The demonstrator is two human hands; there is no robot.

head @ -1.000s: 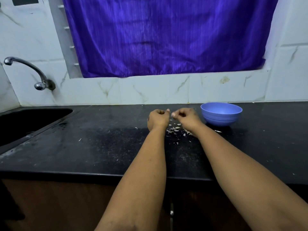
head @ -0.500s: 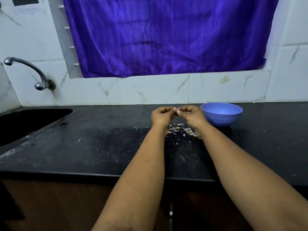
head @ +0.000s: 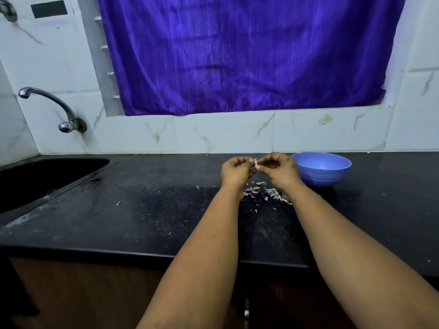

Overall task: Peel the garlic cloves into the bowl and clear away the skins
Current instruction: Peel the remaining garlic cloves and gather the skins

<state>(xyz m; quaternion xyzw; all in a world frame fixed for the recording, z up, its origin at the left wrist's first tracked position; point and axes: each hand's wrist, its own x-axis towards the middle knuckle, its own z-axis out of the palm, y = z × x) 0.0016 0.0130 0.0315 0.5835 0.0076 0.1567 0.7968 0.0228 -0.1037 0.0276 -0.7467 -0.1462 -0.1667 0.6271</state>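
A small pale garlic clove (head: 255,161) is pinched between the fingertips of my left hand (head: 235,170) and my right hand (head: 279,169), held above the black counter (head: 142,210). Both hands have curled fingers and meet at the clove. Below them lies a scatter of garlic skins and cloves (head: 263,192) on the counter. The blue bowl (head: 321,168) stands just right of my right hand, near the back wall; its contents are hidden from here.
A dark sink (head: 42,176) is set into the counter at the left, with a metal tap (head: 52,108) on the tiled wall above it. A purple curtain (head: 249,53) hangs behind. Stray skin flecks (head: 118,203) dot the counter.
Both hands have lifted off the skin pile and come together at a clove, now held higher above the counter than a second ago.
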